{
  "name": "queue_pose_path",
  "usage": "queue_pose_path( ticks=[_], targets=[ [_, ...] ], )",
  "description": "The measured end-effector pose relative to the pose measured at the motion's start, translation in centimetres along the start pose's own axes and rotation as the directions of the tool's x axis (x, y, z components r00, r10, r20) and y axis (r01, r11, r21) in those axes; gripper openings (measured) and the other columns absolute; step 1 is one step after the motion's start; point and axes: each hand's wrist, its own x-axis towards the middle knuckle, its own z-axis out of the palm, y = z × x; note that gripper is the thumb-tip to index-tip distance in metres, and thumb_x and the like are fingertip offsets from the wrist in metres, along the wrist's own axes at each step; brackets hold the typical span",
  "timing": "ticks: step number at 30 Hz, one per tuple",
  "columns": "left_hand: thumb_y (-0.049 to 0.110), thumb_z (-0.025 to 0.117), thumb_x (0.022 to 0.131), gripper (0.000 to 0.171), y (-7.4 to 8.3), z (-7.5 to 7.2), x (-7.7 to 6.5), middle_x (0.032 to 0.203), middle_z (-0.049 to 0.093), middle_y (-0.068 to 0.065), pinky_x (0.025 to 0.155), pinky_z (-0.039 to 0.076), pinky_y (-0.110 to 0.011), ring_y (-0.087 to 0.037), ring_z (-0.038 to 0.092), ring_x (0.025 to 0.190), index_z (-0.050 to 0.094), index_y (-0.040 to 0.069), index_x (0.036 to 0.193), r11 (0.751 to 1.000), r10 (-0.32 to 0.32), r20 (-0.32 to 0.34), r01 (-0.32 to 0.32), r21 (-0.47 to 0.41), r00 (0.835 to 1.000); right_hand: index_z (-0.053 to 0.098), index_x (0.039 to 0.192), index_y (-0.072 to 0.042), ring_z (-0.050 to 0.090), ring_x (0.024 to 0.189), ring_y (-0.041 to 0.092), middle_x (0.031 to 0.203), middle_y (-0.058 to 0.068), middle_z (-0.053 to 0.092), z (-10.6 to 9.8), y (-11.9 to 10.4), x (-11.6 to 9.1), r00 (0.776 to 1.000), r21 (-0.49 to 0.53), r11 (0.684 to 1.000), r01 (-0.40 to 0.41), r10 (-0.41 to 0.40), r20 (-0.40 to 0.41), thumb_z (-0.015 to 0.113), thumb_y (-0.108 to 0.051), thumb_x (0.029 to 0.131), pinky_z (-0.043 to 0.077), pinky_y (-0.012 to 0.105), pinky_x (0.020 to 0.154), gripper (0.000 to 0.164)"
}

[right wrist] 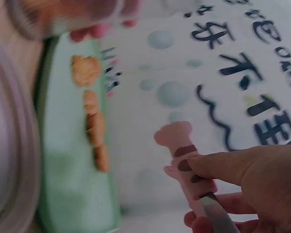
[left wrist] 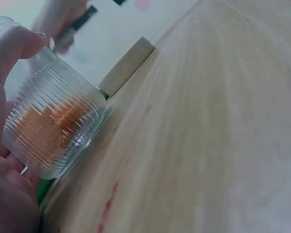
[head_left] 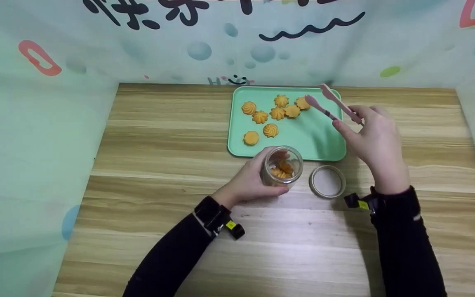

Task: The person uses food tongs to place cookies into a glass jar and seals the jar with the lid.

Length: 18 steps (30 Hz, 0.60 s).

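Observation:
My left hand [head_left: 258, 175] grips a ribbed glass jar [left wrist: 58, 116] around its side, in front of the tray. Several orange-brown cookies [head_left: 282, 169] lie inside the jar, whose mouth is uncovered. Above the tray's right side, my right hand [head_left: 377, 140] holds pink tongs [head_left: 338, 103] between thumb and fingers. The tongs' tips stand apart with nothing between them. On the green tray [head_left: 316, 142] lie several swirled cookies [head_left: 271, 130], mostly toward its left and back. In the right wrist view the thumb presses on a tong arm [right wrist: 184, 160] with brown marks.
A round jar lid [head_left: 327, 181] lies on the wooden table [head_left: 159, 165], right of the jar and in front of the tray. A printed cloth [head_left: 221, 41] hangs behind the table, with more cloth [head_left: 35, 165] along the left side.

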Motion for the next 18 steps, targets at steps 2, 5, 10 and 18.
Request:
queue_pose_path(
  ticks=[2, 5, 10, 18],
  targets=[
    [0.020, 0.100, 0.079, 0.093, 0.0, 0.0, 0.0, 0.149, 0.064, 0.001, 0.125, 0.042, -0.037, -0.015, 0.060, 0.138, 0.049, 0.018, 0.157, 1.000, 0.000, -0.001, 0.000, 0.007, 1.000, 0.069, 0.141, 0.001, 0.059, 0.108, 0.045, 0.119, 0.027, 0.065, 0.8, 0.7, 0.8, 1.000, 0.003, 1.000, -0.028, 0.028, 0.015, 0.079, -0.041, 0.101, 0.047, 0.065, 0.090, 0.059],
    [0.020, 0.100, 0.078, 0.093, 0.0, 0.0, 0.0, 0.149, 0.064, 0.000, 0.125, 0.043, -0.037, -0.015, 0.060, 0.138, 0.050, 0.018, 0.157, 1.000, 0.002, -0.002, -0.002, 0.010, 1.000, 0.067, 0.143, 0.003, 0.059, 0.113, 0.047, 0.122, 0.029, 0.064, 2.2, 1.6, 1.6, 0.997, 0.002, 0.998, -0.060, 0.060, 0.050, 0.077, -0.043, 0.102, 0.048, 0.067, 0.095, 0.062],
    [0.020, 0.100, 0.078, 0.095, 0.1, 0.0, -0.1, 0.149, 0.063, 0.000, 0.125, 0.043, -0.037, -0.017, 0.060, 0.138, 0.049, 0.018, 0.158, 1.000, -0.004, 0.001, 0.004, -0.010, 1.000, 0.066, 0.141, 0.005, 0.059, 0.109, 0.046, 0.118, 0.030, 0.065, 3.9, 2.4, 2.4, 0.993, -0.017, 0.998, -0.067, 0.069, 0.097, 0.074, -0.045, 0.104, 0.049, 0.066, 0.093, 0.063],
    [0.022, 0.101, 0.078, 0.095, 0.0, 0.0, 0.0, 0.149, 0.063, 0.002, 0.125, 0.042, -0.036, -0.016, 0.059, 0.139, 0.049, 0.019, 0.158, 1.000, -0.018, 0.008, 0.019, -0.009, 1.000, 0.068, 0.138, 0.006, 0.060, 0.106, 0.045, 0.113, 0.029, 0.066, 4.7, 2.5, 2.8, 0.987, -0.026, 0.998, -0.060, 0.063, 0.147, 0.071, -0.048, 0.105, 0.049, 0.064, 0.089, 0.064]
  ],
)
